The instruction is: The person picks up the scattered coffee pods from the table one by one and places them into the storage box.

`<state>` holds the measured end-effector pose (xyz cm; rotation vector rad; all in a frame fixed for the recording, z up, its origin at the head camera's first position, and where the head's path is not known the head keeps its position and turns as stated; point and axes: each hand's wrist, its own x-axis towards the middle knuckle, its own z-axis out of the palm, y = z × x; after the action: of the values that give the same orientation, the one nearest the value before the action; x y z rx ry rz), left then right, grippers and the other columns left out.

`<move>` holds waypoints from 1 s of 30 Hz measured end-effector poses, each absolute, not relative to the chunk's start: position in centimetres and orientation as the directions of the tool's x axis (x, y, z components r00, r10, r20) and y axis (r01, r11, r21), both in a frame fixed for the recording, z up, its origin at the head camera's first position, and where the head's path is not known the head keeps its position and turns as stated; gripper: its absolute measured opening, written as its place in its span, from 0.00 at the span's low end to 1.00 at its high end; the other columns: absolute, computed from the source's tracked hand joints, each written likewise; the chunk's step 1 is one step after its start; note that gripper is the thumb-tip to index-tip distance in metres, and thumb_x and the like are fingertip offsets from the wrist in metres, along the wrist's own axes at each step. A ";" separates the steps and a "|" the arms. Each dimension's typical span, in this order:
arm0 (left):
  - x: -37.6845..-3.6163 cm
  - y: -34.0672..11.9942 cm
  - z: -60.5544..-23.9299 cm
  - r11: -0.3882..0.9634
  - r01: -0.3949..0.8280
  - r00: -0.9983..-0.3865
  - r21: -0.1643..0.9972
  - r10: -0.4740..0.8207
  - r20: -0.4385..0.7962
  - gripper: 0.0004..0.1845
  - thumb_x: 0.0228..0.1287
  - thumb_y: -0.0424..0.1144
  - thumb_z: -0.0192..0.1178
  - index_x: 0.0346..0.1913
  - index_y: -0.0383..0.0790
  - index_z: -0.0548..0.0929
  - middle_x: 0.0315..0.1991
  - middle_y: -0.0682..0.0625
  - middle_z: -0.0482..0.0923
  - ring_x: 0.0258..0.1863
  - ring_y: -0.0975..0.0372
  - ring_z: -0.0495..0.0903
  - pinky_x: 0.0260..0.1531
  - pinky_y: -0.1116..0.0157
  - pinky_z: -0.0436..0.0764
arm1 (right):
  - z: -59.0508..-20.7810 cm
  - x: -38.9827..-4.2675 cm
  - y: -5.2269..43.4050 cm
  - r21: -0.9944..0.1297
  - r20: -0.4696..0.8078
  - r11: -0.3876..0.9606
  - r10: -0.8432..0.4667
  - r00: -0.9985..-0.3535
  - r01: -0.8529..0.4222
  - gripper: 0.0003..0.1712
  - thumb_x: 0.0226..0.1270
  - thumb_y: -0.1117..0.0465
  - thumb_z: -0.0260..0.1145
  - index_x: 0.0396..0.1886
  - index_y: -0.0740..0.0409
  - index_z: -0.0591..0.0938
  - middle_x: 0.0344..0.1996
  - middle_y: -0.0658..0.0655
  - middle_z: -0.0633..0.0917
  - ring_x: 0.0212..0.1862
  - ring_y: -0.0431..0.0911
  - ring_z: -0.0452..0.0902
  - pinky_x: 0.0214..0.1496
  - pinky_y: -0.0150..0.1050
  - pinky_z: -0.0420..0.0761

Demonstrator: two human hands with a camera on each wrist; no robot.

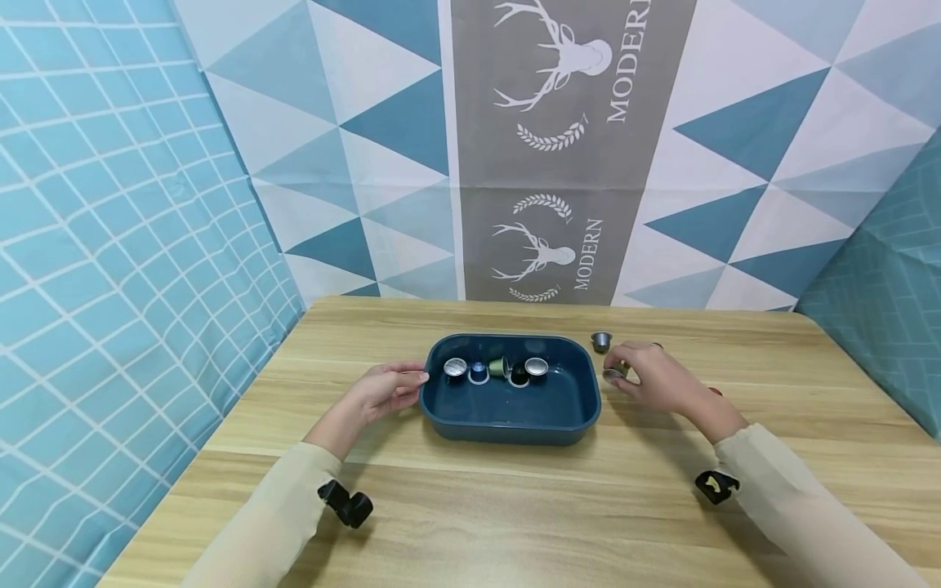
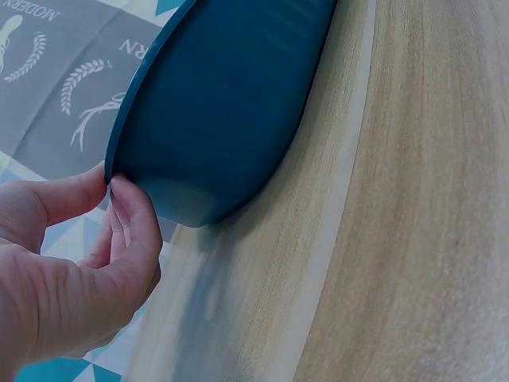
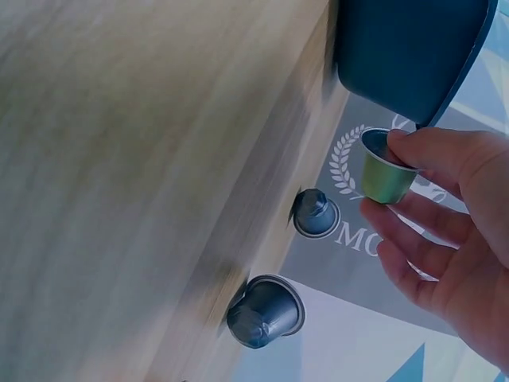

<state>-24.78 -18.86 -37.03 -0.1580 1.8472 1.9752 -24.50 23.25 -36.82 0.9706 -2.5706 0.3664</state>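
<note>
Just right of the blue tray [image 1: 507,433], I have the green capsule [image 3: 386,180] pinched in the fingers of the nearer right hand [image 1: 653,379], while the left hand [image 1: 385,390] pinches the tray's left rim.

On the tabletop [image 1: 470,514], a blue tray [image 1: 507,434] is blocking low passage with its raised walls — room is lying free toward the near edge. A grey capsule [image 1: 601,343] is obstructing the far-edge side, near the right grip [image 1: 652,377].
</note>
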 end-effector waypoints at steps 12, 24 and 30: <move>-24.8 -18.9 -37.1 -0.031 -0.380 -0.904 0.925 0.226 -0.363 0.28 0.68 0.30 0.56 0.68 0.28 0.63 0.32 0.56 0.79 0.30 0.71 0.78 0.33 0.76 0.79 | -36.3 -24.2 22.7 -0.099 0.461 0.722 -0.577 -0.674 -0.685 0.09 0.54 0.68 0.72 0.34 0.57 0.82 0.30 0.51 0.83 0.33 0.41 0.80 0.35 0.38 0.81; -24.8 -18.9 -37.3 -0.006 -0.371 -0.906 0.929 0.223 -0.360 0.28 0.68 0.31 0.56 0.68 0.29 0.63 0.33 0.56 0.79 0.30 0.71 0.78 0.34 0.76 0.79 | -35.4 -23.8 22.0 -0.071 0.494 0.720 -0.576 -0.651 -0.691 0.09 0.53 0.68 0.73 0.34 0.57 0.82 0.30 0.52 0.83 0.32 0.40 0.79 0.34 0.37 0.82; -24.7 -18.9 -37.4 -0.017 -0.374 -0.906 0.927 0.220 -0.361 0.26 0.67 0.30 0.56 0.67 0.29 0.65 0.32 0.56 0.79 0.30 0.70 0.78 0.33 0.76 0.79 | -35.2 -23.7 22.0 -0.020 0.519 0.704 -0.600 -0.609 -0.710 0.09 0.52 0.68 0.73 0.32 0.58 0.82 0.28 0.51 0.82 0.31 0.40 0.78 0.33 0.37 0.81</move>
<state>-24.75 -18.85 -37.36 -0.1596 1.8620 1.9776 -23.71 21.96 -35.16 1.0050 -2.4291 0.3071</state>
